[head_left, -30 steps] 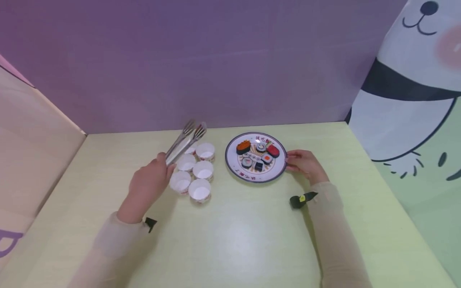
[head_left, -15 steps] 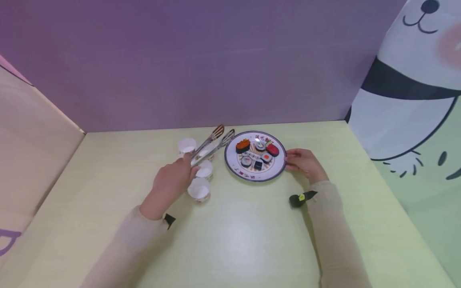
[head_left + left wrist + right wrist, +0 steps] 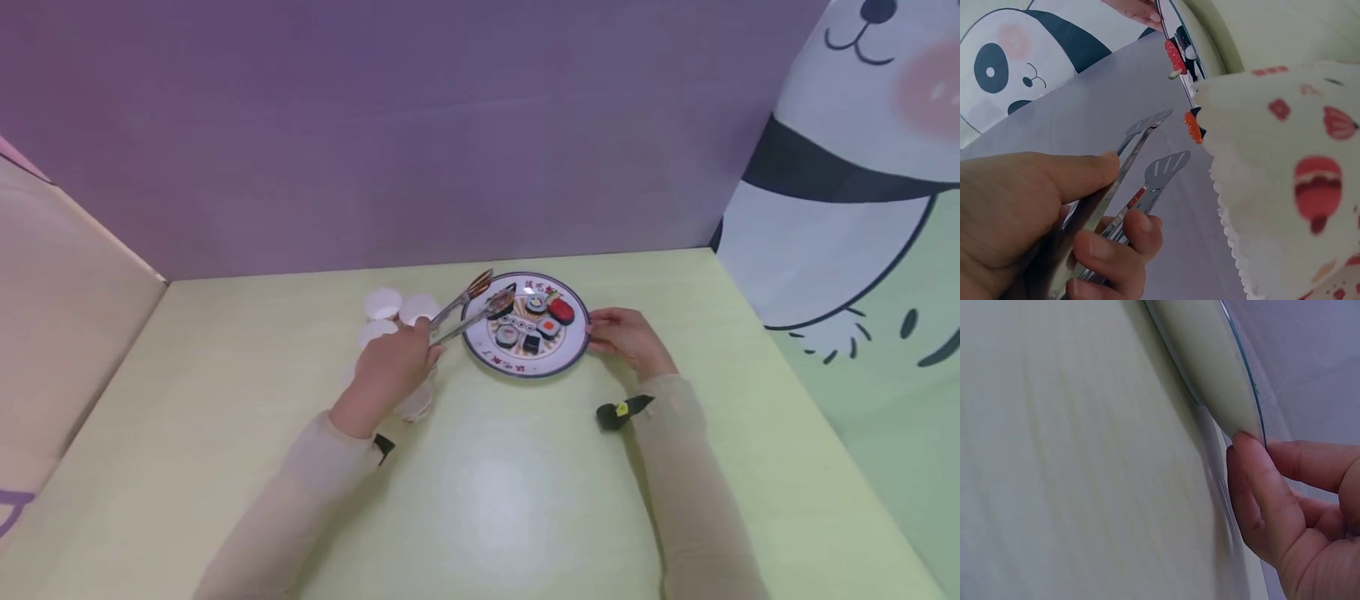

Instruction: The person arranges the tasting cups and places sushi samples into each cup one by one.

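My left hand (image 3: 393, 367) grips metal tongs (image 3: 1100, 206) with slotted ends. In the left wrist view the two tong arms stand apart, with the thumb on one and curled fingers on the other. In the head view the tong ends overlap the left part of a white plate (image 3: 525, 363) with a dark blue rim, over the orange-topped sushi piece (image 3: 1193, 127). Several other sushi pieces lie on the plate, among them a red-topped one (image 3: 561, 311) and small rolls (image 3: 506, 336). My right hand (image 3: 628, 340) pinches the plate's right rim between thumb and fingers.
Several white paper cups (image 3: 382, 302) with red prints stand left of the plate, partly hidden under my left hand and the tongs. A purple wall (image 3: 450, 150) rises behind the pale table (image 3: 480, 517). A black strap piece (image 3: 624, 412) hangs at my right sleeve.
My left hand has moved right with the tongs, from above the paper cups to the plate's left side. My right hand keeps its hold on the plate rim.
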`<state>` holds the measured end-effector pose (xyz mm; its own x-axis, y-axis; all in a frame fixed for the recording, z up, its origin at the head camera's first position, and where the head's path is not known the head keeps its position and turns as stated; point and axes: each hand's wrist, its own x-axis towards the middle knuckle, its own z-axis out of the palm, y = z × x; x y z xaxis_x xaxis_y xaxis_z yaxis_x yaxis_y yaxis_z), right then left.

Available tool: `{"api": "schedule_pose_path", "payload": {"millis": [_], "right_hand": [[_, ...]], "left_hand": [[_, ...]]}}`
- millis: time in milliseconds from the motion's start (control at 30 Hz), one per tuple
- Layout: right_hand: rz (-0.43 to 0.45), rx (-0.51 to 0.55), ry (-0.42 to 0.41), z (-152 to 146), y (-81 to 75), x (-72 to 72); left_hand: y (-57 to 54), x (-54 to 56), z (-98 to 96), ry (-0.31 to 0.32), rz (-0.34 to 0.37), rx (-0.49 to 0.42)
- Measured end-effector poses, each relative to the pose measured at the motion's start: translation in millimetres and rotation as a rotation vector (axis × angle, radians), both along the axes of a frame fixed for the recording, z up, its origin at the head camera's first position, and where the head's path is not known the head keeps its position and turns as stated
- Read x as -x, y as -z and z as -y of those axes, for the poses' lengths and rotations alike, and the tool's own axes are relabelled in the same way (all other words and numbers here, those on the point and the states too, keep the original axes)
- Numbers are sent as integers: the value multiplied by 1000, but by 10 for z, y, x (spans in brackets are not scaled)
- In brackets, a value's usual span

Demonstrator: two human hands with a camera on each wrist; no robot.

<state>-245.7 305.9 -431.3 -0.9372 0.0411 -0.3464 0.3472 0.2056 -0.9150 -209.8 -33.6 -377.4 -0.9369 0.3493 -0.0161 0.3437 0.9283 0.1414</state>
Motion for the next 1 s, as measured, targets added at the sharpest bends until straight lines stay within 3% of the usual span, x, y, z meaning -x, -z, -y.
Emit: {"api": "schedule_pose_path", "payload": {"millis": [267, 667, 1000], "right_hand": [[9, 22, 4, 17, -23, -3], [9, 44, -5, 4, -47, -5], [10, 58, 6, -5, -35, -8]], "left_hand": [[6, 62, -73, -21, 27, 13], [53, 93, -101, -40, 135, 18], [109, 124, -131, -64, 143, 5]]}}
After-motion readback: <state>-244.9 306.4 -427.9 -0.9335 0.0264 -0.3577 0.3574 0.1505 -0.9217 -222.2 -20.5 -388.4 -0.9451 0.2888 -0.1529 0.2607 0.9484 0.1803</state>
